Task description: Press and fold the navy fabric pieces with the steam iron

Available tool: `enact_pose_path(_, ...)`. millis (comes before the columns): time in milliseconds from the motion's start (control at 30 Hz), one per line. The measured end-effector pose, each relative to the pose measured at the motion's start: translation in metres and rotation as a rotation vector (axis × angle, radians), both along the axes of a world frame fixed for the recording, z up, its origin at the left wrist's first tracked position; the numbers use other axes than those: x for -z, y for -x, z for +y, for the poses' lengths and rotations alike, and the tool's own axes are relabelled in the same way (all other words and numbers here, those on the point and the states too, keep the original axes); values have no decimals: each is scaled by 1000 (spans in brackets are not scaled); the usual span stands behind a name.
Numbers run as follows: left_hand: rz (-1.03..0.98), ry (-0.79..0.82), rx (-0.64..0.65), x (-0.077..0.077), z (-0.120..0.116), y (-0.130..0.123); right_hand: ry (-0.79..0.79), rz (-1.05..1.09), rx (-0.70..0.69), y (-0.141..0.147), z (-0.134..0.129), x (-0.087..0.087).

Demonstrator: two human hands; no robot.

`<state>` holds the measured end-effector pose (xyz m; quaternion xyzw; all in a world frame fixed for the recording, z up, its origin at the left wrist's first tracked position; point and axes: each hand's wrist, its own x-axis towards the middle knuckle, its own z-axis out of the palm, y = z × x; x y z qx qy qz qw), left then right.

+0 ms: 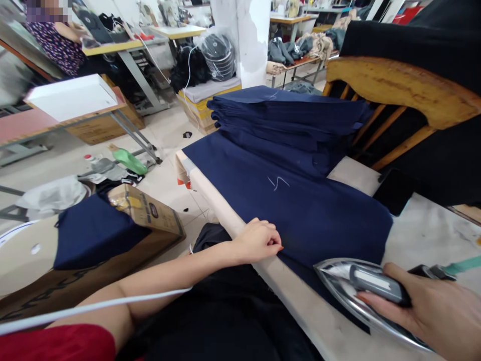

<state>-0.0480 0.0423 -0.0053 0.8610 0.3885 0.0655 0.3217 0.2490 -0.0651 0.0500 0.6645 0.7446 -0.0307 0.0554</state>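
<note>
Left hand: the bare left hand (259, 240) lies at the near edge of the desk (432, 228), fingers curled in narrowly at the navy cloth panel (300, 215); whether they pinch it, I cannot tell.
Right hand: the bare right hand (436, 313) has its fingers wrapped around the grey handle of the silver metal iron (349, 293).
Iron: near the desk's near edge, right of the left hand, tip over the panel's border.
Stack: folded navy cloth pieces (285, 123) toward the desk's far edge.
Marks: a white, zigzag chalk-like scrawl on the panel; more on the stack's top.
Carton: brown cardboard box (160, 220) left of the desk, large black lettering partly hidden, small print unreadable.
</note>
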Motion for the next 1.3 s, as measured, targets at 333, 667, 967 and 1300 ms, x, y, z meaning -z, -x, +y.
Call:
enact_pose_path(333, 1, -247, 91, 17, -4, 14, 16, -178, -192, 79, 35, -20)
enact_pose_path(667, -344, -137, -20, 11, 2, 48, 20, -154, -200, 103, 45, -17)
enact_pose_path(967, -431, -205, 23, -1, 16, 73, 112, -164, -221, 95, 44, -13)
enact_pose_path(1300, -220, -348, 446, 10, -13, 51, 153, -236, -5, 117, 63, -23)
